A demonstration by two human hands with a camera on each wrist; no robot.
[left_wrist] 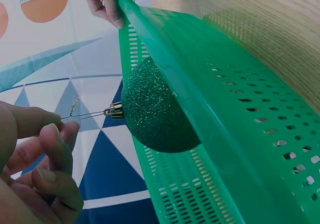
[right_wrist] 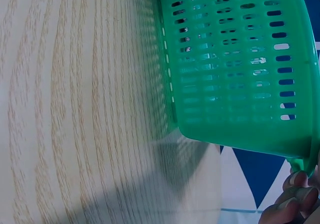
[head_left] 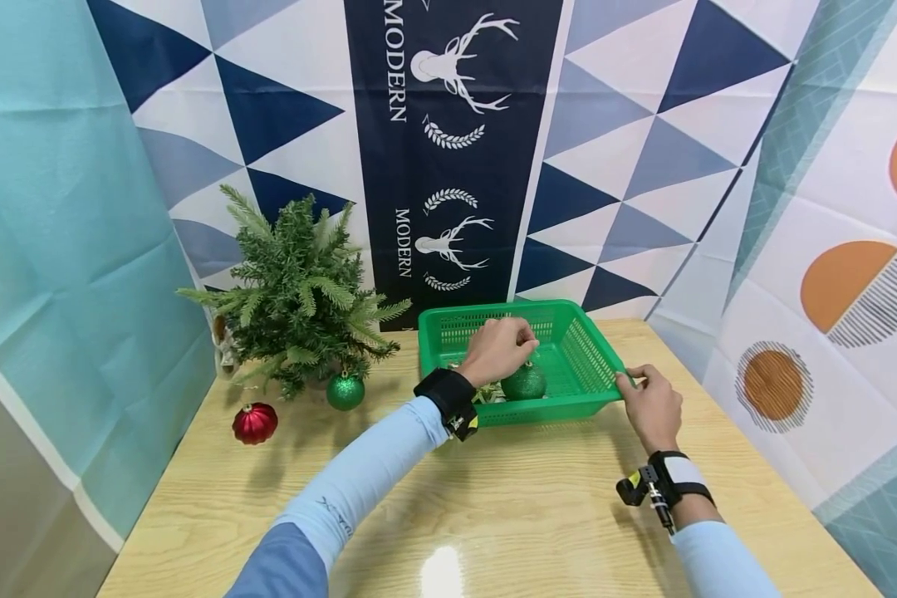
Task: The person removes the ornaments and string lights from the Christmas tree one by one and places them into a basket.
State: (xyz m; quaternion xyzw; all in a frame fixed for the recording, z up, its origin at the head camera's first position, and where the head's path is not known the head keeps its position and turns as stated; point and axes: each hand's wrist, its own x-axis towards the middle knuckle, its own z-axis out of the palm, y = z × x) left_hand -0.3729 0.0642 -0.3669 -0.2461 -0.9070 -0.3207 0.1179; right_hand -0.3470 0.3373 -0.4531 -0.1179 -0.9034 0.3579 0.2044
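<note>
A large glittery green bauble [left_wrist: 157, 109] hangs by a thin loop, which my left hand [left_wrist: 42, 154] pinches between thumb and forefinger. In the head view this bauble [head_left: 525, 383] is inside the green plastic basket [head_left: 579, 404], just behind its near wall, and my left hand [head_left: 496, 349] is above it. Whether the bauble touches the basket floor I cannot tell. My right hand [head_left: 652, 407] grips the basket's near right corner by the rim. The right wrist view shows those fingertips [right_wrist: 298, 179] at the rim, with most of that hand out of frame.
At the left stands a small artificial fir tree [head_left: 299, 291]. A smaller green bauble [head_left: 345, 391] and a ridged red bauble [head_left: 255, 423] hang from its low branches. Gold-coloured pieces [head_left: 491, 394] lie in the basket's left part. A patterned cloth [head_left: 448, 166] rises behind the table [head_left: 523, 507].
</note>
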